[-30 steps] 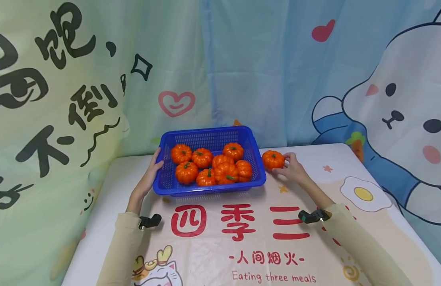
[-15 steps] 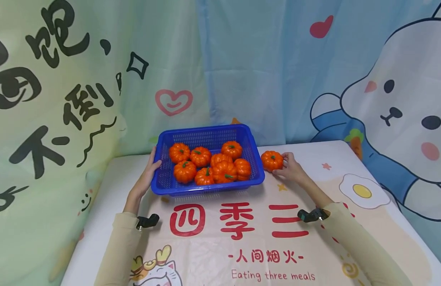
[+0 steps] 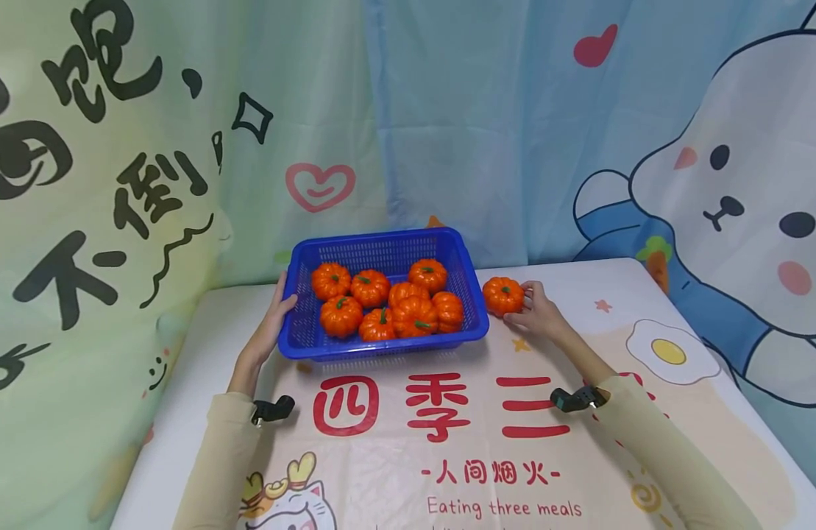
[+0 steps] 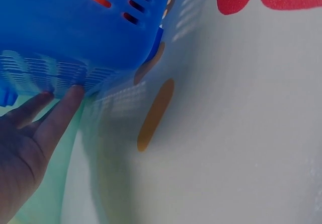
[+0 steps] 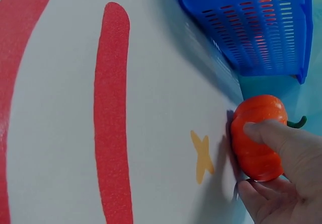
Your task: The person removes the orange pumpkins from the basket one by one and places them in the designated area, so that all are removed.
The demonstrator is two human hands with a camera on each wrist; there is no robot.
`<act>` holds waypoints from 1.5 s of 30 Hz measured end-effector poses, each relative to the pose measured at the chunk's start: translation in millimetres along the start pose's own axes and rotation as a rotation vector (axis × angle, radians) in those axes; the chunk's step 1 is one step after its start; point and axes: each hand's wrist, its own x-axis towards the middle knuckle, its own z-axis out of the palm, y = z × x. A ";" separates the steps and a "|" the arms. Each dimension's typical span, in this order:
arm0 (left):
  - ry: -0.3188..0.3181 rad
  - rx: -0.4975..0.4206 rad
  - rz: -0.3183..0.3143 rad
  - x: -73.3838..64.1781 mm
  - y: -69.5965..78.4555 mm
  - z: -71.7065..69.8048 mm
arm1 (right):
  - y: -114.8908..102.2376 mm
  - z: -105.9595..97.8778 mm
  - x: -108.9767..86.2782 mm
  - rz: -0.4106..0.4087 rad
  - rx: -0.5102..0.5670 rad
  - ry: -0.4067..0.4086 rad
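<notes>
Several small orange toy pumpkins [image 3: 341,316] with green stems lie in a blue plastic basket [image 3: 383,355] with slotted walls. My left hand [image 3: 265,331] is at the basket's left side; in the left wrist view its nearly straight fingers [image 4: 59,121] touch the slotted wall. Just right of the basket, a single pumpkin [image 3: 503,296] rests on the table. My right hand [image 3: 538,313] holds it from the right, the thumb [image 5: 269,133] across it and the other fingers by its lower side in the right wrist view. Part of that pumpkin is hidden behind the hand.
A printed cloth with red characters and a fried egg picture covers the table [image 3: 500,486]. Close behind the basket hangs a patterned curtain [image 3: 454,169]. A black wrist device [image 3: 273,409] shows at the left wrist and another device [image 3: 577,400] at the right.
The head view has shifted slightly, moving everything a little up and left. Basket, pumpkins and both hands keep nearly the same places relative to one another.
</notes>
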 end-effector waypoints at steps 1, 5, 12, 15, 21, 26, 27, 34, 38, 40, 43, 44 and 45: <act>0.000 -0.005 0.001 0.2 -0.7 0.0 | -0.1 -0.2 -0.3 0.001 0.000 -0.001; 0.000 -0.016 0.007 0.8 -3.3 0.6 | 1.0 0.2 -0.6 -0.003 -0.005 -0.002; 0.011 -0.023 0.014 5.6 -13.8 -0.3 | 1.5 1.8 -0.8 -0.021 -0.017 0.020; 0.024 -0.007 0.019 11.8 -24.9 -2.1 | 1.4 2.6 -0.8 -0.024 -0.025 0.026; 0.034 -0.001 0.026 18.7 -35.1 -5.0 | 1.2 4.2 -1.0 -0.035 -0.038 0.035; 0.034 -0.001 0.022 18.8 -36.1 -4.7 | -0.1 4.2 -3.5 -0.045 -0.043 0.033; 0.034 0.000 0.022 18.5 -36.1 -4.5 | -0.2 4.3 -3.9 -0.045 -0.041 0.031; 0.032 -0.004 0.031 16.4 -35.9 -2.3 | 1.3 6.4 -4.0 -0.046 -0.039 0.037; 0.034 -0.001 0.034 15.2 -35.5 -1.8 | 1.4 6.1 -4.8 -0.054 -0.042 0.041; 0.038 0.005 0.041 15.2 -35.6 -2.3 | 0.3 4.9 -5.8 -0.063 -0.043 0.045; 0.044 0.014 0.049 15.3 -35.6 -3.2 | -1.8 2.9 -7.7 -0.071 -0.046 0.057; 0.046 0.013 0.047 15.2 -35.4 -3.3 | -2.5 2.0 -8.7 -0.074 -0.049 0.060; 0.043 0.015 0.048 15.0 -35.5 -3.6 | -3.0 1.2 -9.7 -0.076 -0.053 0.062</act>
